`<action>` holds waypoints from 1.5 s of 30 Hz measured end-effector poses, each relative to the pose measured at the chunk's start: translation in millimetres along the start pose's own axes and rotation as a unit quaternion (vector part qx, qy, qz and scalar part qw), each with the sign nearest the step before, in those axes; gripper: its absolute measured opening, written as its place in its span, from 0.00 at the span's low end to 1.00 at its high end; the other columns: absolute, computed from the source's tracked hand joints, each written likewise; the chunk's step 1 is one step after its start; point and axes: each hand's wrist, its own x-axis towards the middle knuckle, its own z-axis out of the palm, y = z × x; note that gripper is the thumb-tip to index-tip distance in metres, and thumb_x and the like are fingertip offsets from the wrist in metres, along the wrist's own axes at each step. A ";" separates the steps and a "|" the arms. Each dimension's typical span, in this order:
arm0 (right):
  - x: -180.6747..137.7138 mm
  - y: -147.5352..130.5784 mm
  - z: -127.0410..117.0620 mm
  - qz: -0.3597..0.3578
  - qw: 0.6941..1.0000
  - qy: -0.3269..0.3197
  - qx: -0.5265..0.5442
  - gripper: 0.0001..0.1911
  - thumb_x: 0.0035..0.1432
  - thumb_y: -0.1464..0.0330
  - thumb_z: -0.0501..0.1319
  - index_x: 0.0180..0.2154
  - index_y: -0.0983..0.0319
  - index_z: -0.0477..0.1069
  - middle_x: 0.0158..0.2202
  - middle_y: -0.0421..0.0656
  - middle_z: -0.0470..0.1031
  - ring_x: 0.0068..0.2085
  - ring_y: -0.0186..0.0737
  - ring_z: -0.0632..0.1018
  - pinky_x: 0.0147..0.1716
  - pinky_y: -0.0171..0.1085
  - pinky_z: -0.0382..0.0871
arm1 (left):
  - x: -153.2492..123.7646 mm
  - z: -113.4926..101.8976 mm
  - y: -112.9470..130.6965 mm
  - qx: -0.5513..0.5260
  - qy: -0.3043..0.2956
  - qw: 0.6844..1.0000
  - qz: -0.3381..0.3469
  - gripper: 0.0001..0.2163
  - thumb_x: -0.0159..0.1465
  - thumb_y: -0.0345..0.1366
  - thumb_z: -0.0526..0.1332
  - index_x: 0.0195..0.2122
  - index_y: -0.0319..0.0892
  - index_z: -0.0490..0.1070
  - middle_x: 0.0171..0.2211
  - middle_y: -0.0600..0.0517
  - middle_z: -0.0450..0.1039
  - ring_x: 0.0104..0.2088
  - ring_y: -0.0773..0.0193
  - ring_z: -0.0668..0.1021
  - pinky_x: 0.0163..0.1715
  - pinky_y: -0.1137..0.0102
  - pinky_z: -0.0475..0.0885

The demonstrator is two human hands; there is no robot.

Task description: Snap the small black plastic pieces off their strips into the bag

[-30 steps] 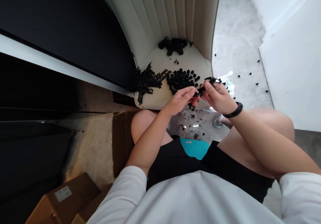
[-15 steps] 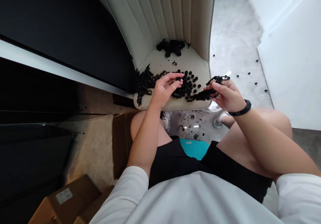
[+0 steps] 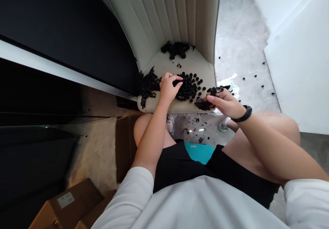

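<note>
Head view: right hand [image 3: 228,102] has its fingers pinched on a ragged black strip [image 3: 204,105] over the chair's [image 3: 164,63] near right corner. Left hand [image 3: 168,88] is at the left edge of the bead pile [image 3: 189,88], fingers curled, part-spread; can't tell if they hold one. Scrap [image 3: 147,87] left, clump [image 3: 176,50] far. Step looks like stripping beads off and piling them. Next move likely calls for left fingers clear, back to the strip, right grip firm.
</note>
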 end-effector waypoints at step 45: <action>11.2 -22.4 1.4 -0.065 0.981 -0.019 -0.180 0.32 0.73 0.45 0.64 0.24 0.59 0.63 0.20 0.35 0.60 0.25 0.32 0.60 0.25 0.38 0.53 | -63.4 11.7 63.4 -0.322 -0.231 0.914 0.085 0.25 0.67 0.62 0.70 0.44 0.40 0.81 0.35 0.50 0.77 0.36 0.62 0.76 0.37 0.67 0.71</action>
